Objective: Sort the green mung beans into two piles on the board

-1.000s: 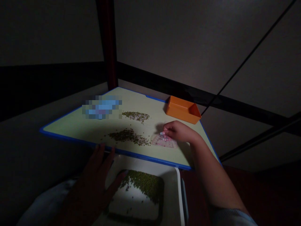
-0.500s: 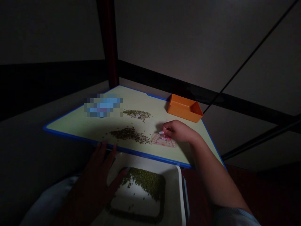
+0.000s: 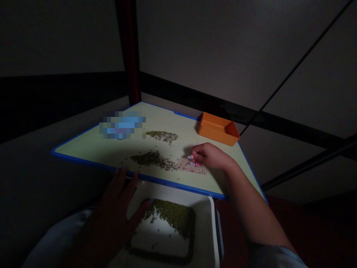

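Note:
My right hand (image 3: pixel 205 154) pinches the top of a clear, pinkish half-round protractor (image 3: pixel 192 166), which is on or just over the pale board (image 3: pixel 122 149). Just left of the protractor's edge lies a dark, scattered pile of small green beans (image 3: pixel 150 158). A second, thinner patch of beans (image 3: pixel 163 136) is farther back. Near the board's front edge is my left hand (image 3: pixel 119 201), in shadow, its fingers spread and holding nothing that shows. It reaches over the left side of a white tub (image 3: pixel 200 208) with more green beans (image 3: pixel 175 216) inside, below the board.
An orange open box (image 3: pixel 219 130) stands at the board's back right corner. A blurred-out bluish item (image 3: pixel 122 125) lies at the left. The board has a raised blue rim (image 3: pixel 173 184). Walls (image 3: pixel 223 48) close in behind, and the room is dim.
My right hand and the protractor have shifted very slightly left. A single bean now shows apart from the pile, near the board's front edge. My left hand stays where it was.

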A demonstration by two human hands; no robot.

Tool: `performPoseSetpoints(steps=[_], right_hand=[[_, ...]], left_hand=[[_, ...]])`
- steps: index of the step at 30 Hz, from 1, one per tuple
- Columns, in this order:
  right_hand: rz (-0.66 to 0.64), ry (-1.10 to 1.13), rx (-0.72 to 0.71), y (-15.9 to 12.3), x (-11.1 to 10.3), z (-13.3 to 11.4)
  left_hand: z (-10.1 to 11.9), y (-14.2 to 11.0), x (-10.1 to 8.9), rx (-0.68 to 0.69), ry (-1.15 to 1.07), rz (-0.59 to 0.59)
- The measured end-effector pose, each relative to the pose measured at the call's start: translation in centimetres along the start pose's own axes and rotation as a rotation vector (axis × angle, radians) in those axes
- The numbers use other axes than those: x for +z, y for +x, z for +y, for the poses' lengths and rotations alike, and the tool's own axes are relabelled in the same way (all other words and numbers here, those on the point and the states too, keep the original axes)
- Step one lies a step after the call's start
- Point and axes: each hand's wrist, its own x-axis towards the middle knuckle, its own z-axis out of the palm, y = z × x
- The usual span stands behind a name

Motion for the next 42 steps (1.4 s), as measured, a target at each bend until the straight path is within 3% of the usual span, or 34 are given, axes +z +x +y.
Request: performPoseSetpoints(steps=[4,9,14,24,29,34,38,42], right_hand=[[0.008,0.008,0.007,0.0,0.2,-0.2],[-0.084,0.136,-0.081,0.0,0.2,-0.1],[-0.061,0.162,-0.082,0.0,0.3,0.2],[-0.205,0.288,-0.12,0.1,0.8,-0.1],[-0.056,0.272,-0.08,-0.1,0.1,0.9],[0.162,-0.009,0.1,-0.1,-0.8,2.2],[0.163,-0.131,0.141,0.2,-0.6,2.2],[0.093,-0.068,0.081,0.3,-0.1,1.7]], left_hand=[[-0.1,0.0,0.3,0.004,0.013,0.009],[-0.2,-0.1,0.3,0.016,0.018,0.031],[-0.1,0.1,0.1,-0.005,0.002,-0.003],[0.2,0.2,0.0,-0.019,-0.016,0.006],[0.0,0.1,0.2,-0.029,0.001,-0.006],[-0.4,0.1,0.5,0.0,0.01,0.01],[-0.5,0.0,0.6,0.008,0.013,0.012],[-0.4,0.0,0.5,0.016,0.022,0.017]])
